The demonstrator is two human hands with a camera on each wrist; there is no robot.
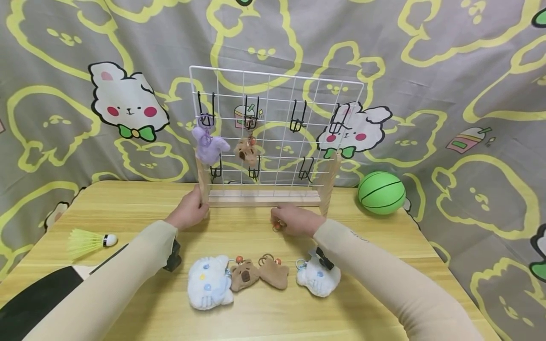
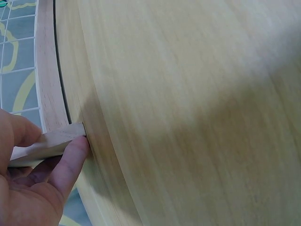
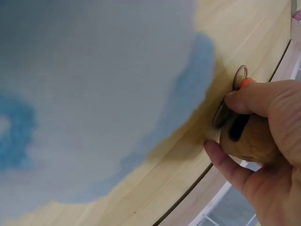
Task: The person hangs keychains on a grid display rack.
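My left hand (image 1: 189,209) pinches the wooden side post (image 2: 51,141) of a white wire grid rack (image 1: 273,142) at its left foot. In front of the rack's base, my right hand (image 1: 298,219) holds a small brown plush keychain (image 3: 251,141), with its metal ring (image 3: 240,75) and orange bead (image 3: 246,83) showing by the thumb. From black hooks on the grid hang a purple plush keychain (image 1: 210,146) and a brown plush keychain (image 1: 246,151). Nearer me on the table lie a white plush (image 1: 209,284), a brown bear plush (image 1: 245,275), another brown plush (image 1: 274,273) and a second white plush (image 1: 321,279).
More black hooks (image 1: 297,116) sit bare on the grid. A green ball (image 1: 381,192) stands at the table's back right. At the left lie a yellow shuttlecock (image 1: 91,240) and a black paddle-like thing (image 1: 47,293), partly under my left sleeve. A patterned curtain (image 1: 448,85) hangs behind the table (image 1: 239,227).
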